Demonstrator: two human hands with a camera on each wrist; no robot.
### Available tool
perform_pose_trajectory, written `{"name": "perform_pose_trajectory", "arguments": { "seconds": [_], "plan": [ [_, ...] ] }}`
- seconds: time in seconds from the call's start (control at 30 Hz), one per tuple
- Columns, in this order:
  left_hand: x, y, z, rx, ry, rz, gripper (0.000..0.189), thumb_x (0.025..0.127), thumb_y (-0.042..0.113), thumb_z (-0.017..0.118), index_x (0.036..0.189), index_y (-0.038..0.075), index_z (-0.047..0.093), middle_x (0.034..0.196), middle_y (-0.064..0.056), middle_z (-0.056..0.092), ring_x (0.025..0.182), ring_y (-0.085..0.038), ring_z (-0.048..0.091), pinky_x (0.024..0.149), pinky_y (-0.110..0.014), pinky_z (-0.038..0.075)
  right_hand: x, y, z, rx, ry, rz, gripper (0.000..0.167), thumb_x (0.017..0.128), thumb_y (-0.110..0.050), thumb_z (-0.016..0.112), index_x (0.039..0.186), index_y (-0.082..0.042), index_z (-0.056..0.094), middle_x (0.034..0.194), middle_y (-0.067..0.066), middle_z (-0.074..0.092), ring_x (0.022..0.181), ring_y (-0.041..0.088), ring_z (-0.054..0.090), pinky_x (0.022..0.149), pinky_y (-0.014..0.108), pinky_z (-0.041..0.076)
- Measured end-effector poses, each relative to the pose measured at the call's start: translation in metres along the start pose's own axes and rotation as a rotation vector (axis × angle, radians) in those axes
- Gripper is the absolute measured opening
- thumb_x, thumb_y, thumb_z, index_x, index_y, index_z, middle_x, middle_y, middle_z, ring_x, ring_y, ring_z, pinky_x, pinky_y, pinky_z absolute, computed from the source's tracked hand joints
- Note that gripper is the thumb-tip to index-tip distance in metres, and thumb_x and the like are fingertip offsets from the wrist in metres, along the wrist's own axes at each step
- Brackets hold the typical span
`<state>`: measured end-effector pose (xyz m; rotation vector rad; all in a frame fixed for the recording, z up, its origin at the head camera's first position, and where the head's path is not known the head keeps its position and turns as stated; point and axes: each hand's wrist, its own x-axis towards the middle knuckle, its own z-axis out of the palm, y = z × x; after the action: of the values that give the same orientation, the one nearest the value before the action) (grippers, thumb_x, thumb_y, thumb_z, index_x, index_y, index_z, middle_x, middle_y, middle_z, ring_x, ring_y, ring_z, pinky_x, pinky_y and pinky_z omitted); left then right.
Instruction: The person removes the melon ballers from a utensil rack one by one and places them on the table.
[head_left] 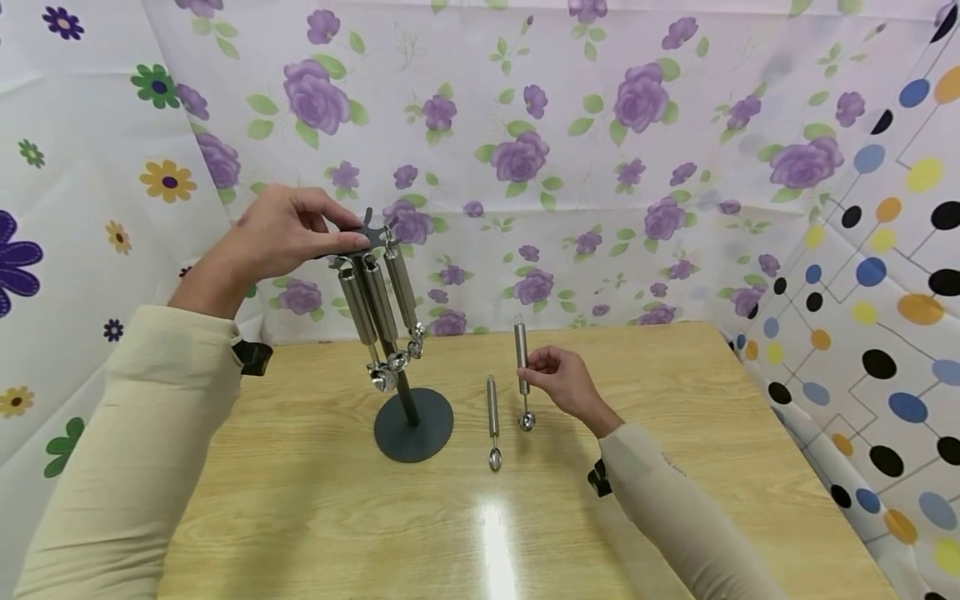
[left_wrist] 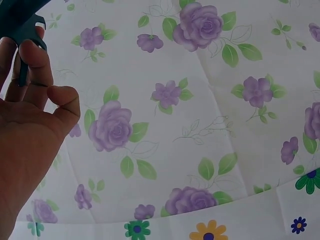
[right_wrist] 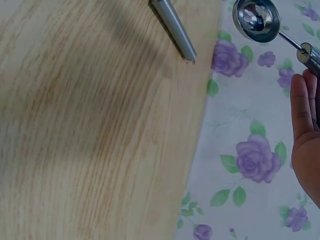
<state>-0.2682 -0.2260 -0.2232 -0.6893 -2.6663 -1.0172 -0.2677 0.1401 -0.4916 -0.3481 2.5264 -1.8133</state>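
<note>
At the left of the head view, my left hand (head_left: 281,229) pinches the hooked top (head_left: 375,237) of a dark utensil stand (head_left: 397,450) between thumb and fingers. Several steel scoops (head_left: 381,300) hang from its hooks, bowls down. My right hand (head_left: 564,382) holds a melon baller (head_left: 521,354) by its cylindrical handle, its round bowl pointing down. The right wrist view shows that bowl (right_wrist: 256,21) close up, with the fingers (right_wrist: 301,107) along the handle. Left of this hand, a second scoop (head_left: 492,408) with a smaller, oval bowl lies on the table.
The light wooden table (head_left: 315,517) ends at a floral cloth (head_left: 517,233) behind it. Patterned sheets flank both sides, with dots (head_left: 877,362) on the right and flowers (head_left: 168,181) on the left.
</note>
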Motion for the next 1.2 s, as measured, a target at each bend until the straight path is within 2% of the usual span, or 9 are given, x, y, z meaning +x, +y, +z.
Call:
{"name": "perform_pose_trajectory", "arguments": {
  "seconds": [0.2, 0.33, 0.4, 0.57, 0.67, 0.77, 1.03, 1.2],
  "plan": [
    [-0.001, 0.001, 0.002, -0.008, 0.012, 0.001, 0.023, 0.087, 0.016, 0.081, 0.105, 0.003, 0.077, 0.075, -0.005, 0.062, 0.061, -0.017, 0.051, 0.054, -0.025, 0.040, -0.003, 0.006, 0.003, -0.006, 0.009, 0.020, 0.020, 0.091, -0.012, 0.076, 0.102, 0.001, 0.067, 0.091, 0.009, 0.068, 0.079, 0.019, 0.063, 0.074, 0.038, 0.054],
    [-0.002, 0.000, 0.004, -0.030, 0.012, -0.013, 0.023, 0.087, 0.017, 0.081, 0.104, 0.003, 0.077, 0.074, -0.006, 0.062, 0.060, -0.018, 0.051, 0.054, -0.026, 0.040, -0.004, 0.013, 0.005, 0.002, 0.014, 0.027, 0.021, 0.090, -0.013, 0.077, 0.101, 0.001, 0.067, 0.090, 0.009, 0.068, 0.078, 0.018, 0.063, 0.077, 0.046, 0.054],
    [-0.002, -0.001, 0.005, -0.041, 0.012, -0.006, 0.022, 0.087, 0.016, 0.080, 0.104, 0.002, 0.077, 0.073, -0.006, 0.061, 0.059, -0.018, 0.051, 0.054, -0.025, 0.040, -0.005, 0.017, 0.005, 0.006, 0.015, 0.032, 0.021, 0.090, -0.014, 0.077, 0.101, 0.001, 0.067, 0.089, 0.008, 0.068, 0.078, 0.019, 0.063, 0.076, 0.046, 0.054],
    [-0.002, -0.002, 0.006, -0.042, 0.015, 0.013, 0.020, 0.088, 0.013, 0.079, 0.104, 0.001, 0.077, 0.075, -0.007, 0.061, 0.059, -0.017, 0.050, 0.054, -0.025, 0.039, -0.007, 0.024, 0.009, 0.025, 0.016, 0.045, 0.021, 0.089, -0.013, 0.078, 0.101, 0.001, 0.067, 0.088, 0.008, 0.068, 0.078, 0.019, 0.063, 0.069, 0.031, 0.054],
    [-0.001, 0.000, 0.006, -0.030, 0.021, 0.018, 0.020, 0.088, 0.014, 0.079, 0.104, 0.002, 0.077, 0.077, -0.007, 0.060, 0.060, -0.017, 0.049, 0.053, -0.025, 0.039, -0.007, 0.028, 0.011, 0.035, 0.017, 0.049, 0.021, 0.089, -0.013, 0.078, 0.100, 0.002, 0.066, 0.088, 0.008, 0.067, 0.077, 0.018, 0.064, 0.067, 0.025, 0.053],
    [-0.001, 0.002, 0.006, -0.022, 0.024, 0.030, 0.020, 0.088, 0.014, 0.079, 0.105, 0.002, 0.077, 0.079, -0.006, 0.060, 0.060, -0.017, 0.049, 0.053, -0.025, 0.038, -0.007, 0.031, 0.013, 0.040, 0.020, 0.061, 0.022, 0.090, -0.013, 0.077, 0.101, 0.002, 0.066, 0.089, 0.009, 0.068, 0.078, 0.019, 0.064, 0.069, 0.029, 0.054],
    [0.000, 0.003, 0.007, -0.026, 0.030, 0.031, 0.021, 0.087, 0.013, 0.080, 0.105, 0.001, 0.077, 0.080, -0.006, 0.059, 0.060, -0.017, 0.048, 0.053, -0.025, 0.037, -0.008, 0.041, 0.018, 0.041, 0.050, 0.114, 0.021, 0.089, -0.012, 0.078, 0.100, 0.002, 0.067, 0.088, 0.008, 0.068, 0.076, 0.018, 0.065, 0.077, 0.051, 0.054],
    [0.000, 0.002, 0.007, -0.018, 0.032, 0.024, 0.020, 0.088, 0.012, 0.079, 0.104, 0.001, 0.078, 0.081, -0.009, 0.060, 0.061, -0.018, 0.048, 0.053, -0.025, 0.038, -0.008, 0.050, 0.022, 0.035, 0.063, 0.123, 0.018, 0.089, -0.009, 0.077, 0.099, 0.002, 0.067, 0.087, 0.008, 0.068, 0.075, 0.016, 0.065, 0.079, 0.054, 0.054]
  ]
}}
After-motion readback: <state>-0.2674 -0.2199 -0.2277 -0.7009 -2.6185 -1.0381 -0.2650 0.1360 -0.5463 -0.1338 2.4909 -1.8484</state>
